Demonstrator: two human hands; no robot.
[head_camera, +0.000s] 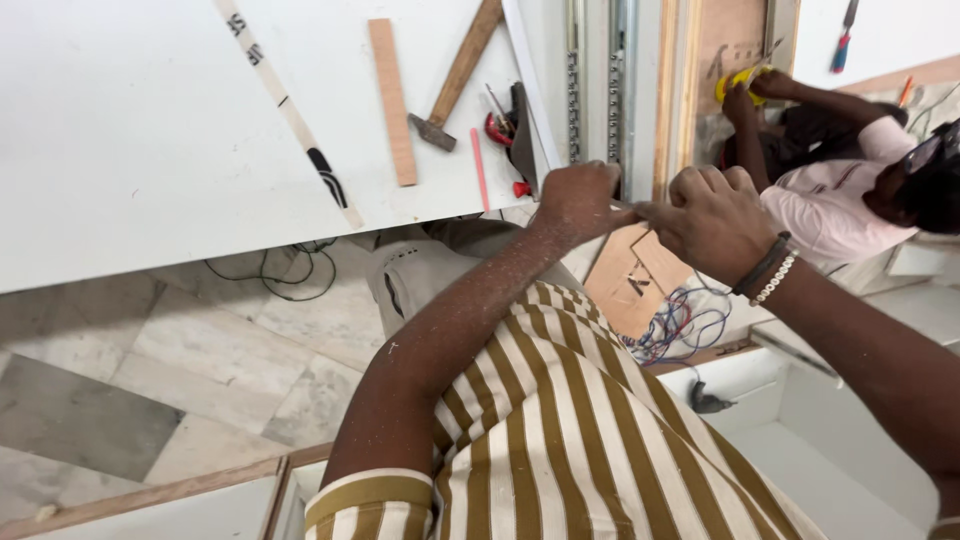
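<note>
My left hand (580, 198) is closed in a fist at the edge of a white board (150, 130), beside two metal slide rails (592, 80). My right hand (712, 222), with dark and beaded bracelets on its wrist, meets it fingertip to fingertip. A small thin pale piece (624, 206) is pinched between the two hands; I cannot make out what it is. My striped brown and white shirt (560, 440) fills the lower middle.
On the white board lie a hammer (455, 80), a wooden strip (392, 100), a red pencil (480, 168), a red-handled tool (500, 130) and a long ruler strip (290, 115). Another person in a pink shirt (830, 205) holds a yellow tool (738, 80). Coloured wires (680, 325) lie on the floor.
</note>
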